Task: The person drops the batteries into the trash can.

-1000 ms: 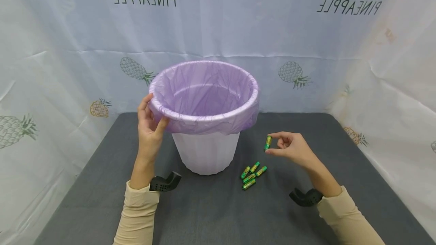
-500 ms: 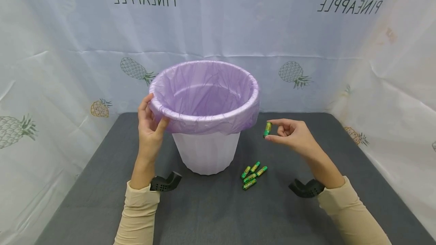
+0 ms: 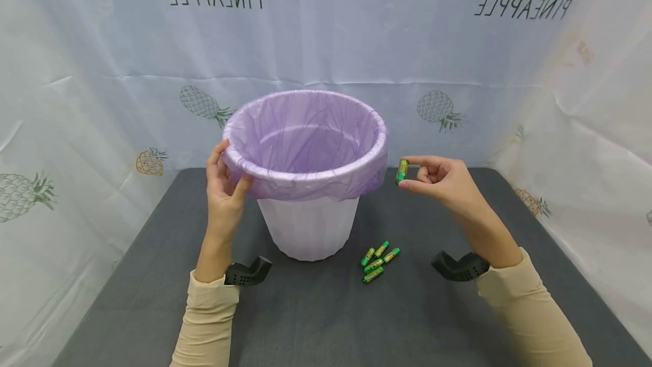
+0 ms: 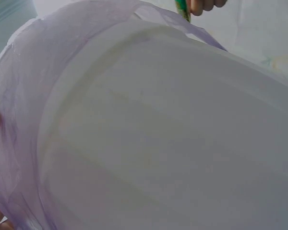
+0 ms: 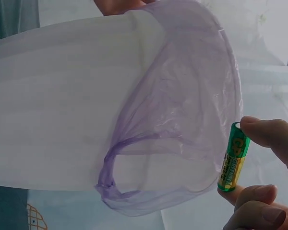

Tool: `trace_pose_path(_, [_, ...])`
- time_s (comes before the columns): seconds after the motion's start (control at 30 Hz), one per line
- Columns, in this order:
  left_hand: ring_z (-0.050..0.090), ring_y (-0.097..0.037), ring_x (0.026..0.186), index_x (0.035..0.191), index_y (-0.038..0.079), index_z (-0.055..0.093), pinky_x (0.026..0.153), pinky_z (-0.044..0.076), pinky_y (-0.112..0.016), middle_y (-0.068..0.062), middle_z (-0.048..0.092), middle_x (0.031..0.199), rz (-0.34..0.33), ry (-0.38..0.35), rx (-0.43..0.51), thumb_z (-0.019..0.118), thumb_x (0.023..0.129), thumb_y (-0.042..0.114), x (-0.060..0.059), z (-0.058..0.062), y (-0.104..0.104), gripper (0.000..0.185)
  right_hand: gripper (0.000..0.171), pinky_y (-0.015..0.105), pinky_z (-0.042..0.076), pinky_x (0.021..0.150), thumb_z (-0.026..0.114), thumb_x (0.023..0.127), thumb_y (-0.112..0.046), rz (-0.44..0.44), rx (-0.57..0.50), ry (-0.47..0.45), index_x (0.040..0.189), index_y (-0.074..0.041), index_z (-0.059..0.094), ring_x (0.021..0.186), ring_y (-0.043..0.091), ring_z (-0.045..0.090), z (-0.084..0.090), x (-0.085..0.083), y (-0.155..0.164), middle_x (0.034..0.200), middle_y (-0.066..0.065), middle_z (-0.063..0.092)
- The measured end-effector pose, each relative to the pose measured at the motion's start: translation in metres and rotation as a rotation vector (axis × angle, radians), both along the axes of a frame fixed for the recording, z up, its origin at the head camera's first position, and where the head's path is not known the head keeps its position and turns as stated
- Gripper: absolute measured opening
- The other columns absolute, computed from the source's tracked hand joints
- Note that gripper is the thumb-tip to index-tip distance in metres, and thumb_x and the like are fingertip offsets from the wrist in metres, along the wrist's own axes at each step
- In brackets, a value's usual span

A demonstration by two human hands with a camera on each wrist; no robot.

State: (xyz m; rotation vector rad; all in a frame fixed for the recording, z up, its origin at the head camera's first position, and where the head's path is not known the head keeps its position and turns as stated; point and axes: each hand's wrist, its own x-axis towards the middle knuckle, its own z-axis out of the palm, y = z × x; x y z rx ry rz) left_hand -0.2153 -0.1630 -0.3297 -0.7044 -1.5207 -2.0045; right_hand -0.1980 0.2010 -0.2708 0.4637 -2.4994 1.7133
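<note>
A white trash bin (image 3: 308,228) stands upright on the dark table, lined with a purple plastic bag (image 3: 326,187) folded over its rim. My left hand (image 3: 223,200) grips the lined rim at the left, thumb in front and fingers farther back. Level with the bag's overhang, to the right of the bin, my right hand (image 3: 448,183) pinches a green and yellow battery (image 3: 402,171) by its two ends between thumb and index finger. The right wrist view shows this battery (image 5: 234,158) upright beside the bag. Several matching batteries (image 3: 373,274) lie in a loose group on the table.
The dark grey tabletop (image 3: 305,321) reaches back to a white curtain (image 3: 346,44) with pineapple prints, which also surrounds both sides. Black wrist cameras (image 3: 248,272) sit on both forearms, below the beige sleeves' wearer's hands.
My right hand has risen with the battery from near the table to about the height of the bag's overhang. The left hand, bin and loose batteries stay in place.
</note>
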Motion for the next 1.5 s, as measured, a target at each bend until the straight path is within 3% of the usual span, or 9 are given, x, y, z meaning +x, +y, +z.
trace_pose_path(0.13, [0.050, -0.009, 0.115, 0.142, 0.018, 0.032, 0.095, 0.045, -0.017, 0.002, 0.048, 0.131, 0.007, 0.002, 0.008, 0.064, 0.092, 0.013, -0.001, -0.003, -0.001, 0.060, 0.035, 0.026, 0.035, 0.057, 0.073, 0.083, -0.008, 0.019, -0.028, 0.007, 0.116, -0.018, 0.066, 0.056, 0.003, 0.038, 0.009, -0.002, -0.002, 0.061, -0.013, 0.045])
trace_pose_path(0.43, [0.050, -0.009, 0.116, 0.142, 0.017, 0.032, 0.096, 0.044, -0.017, 0.001, 0.047, 0.132, 0.005, -0.011, 0.019, 0.064, 0.091, 0.011, 0.001, -0.004, -0.002, 0.060, 0.039, 0.026, 0.035, 0.058, 0.072, 0.084, -0.005, 0.049, -0.066, 0.027, 0.122, -0.005, 0.062, 0.056, 0.005, 0.037, 0.023, -0.005, -0.003, 0.060, -0.012, 0.044])
trace_pose_path(0.7, [0.050, -0.009, 0.116, 0.142, 0.019, 0.032, 0.096, 0.045, -0.017, 0.002, 0.047, 0.132, 0.006, -0.016, 0.016, 0.066, 0.091, 0.014, 0.003, -0.002, -0.001, 0.062, 0.037, 0.024, 0.035, 0.060, 0.073, 0.083, -0.005, 0.038, -0.091, 0.054, 0.119, -0.007, 0.065, 0.057, 0.005, 0.036, 0.032, -0.009, -0.008, 0.059, -0.011, 0.045])
trace_pose_path(1.17, [0.049, -0.009, 0.116, 0.142, 0.019, 0.031, 0.096, 0.045, -0.017, 0.002, 0.046, 0.132, -0.011, 0.013, 0.002, 0.065, 0.092, 0.013, 0.000, -0.002, -0.002, 0.061, 0.045, 0.028, 0.028, 0.055, 0.072, 0.085, -0.011, 0.030, -0.046, 0.074, 0.127, 0.000, 0.060, 0.056, 0.008, 0.031, 0.041, -0.018, -0.025, 0.058, -0.012, 0.043])
trace_pose_path(1.5, [0.050, -0.009, 0.114, 0.142, 0.020, 0.032, 0.094, 0.046, -0.017, 0.002, 0.047, 0.131, -0.018, 0.007, 0.009, 0.066, 0.091, 0.014, 0.000, 0.001, 0.001, 0.061, 0.046, 0.028, 0.025, 0.052, 0.072, 0.085, -0.010, 0.030, -0.072, 0.057, 0.127, 0.002, 0.059, 0.053, 0.008, 0.027, 0.041, -0.024, -0.037, 0.055, -0.012, 0.041])
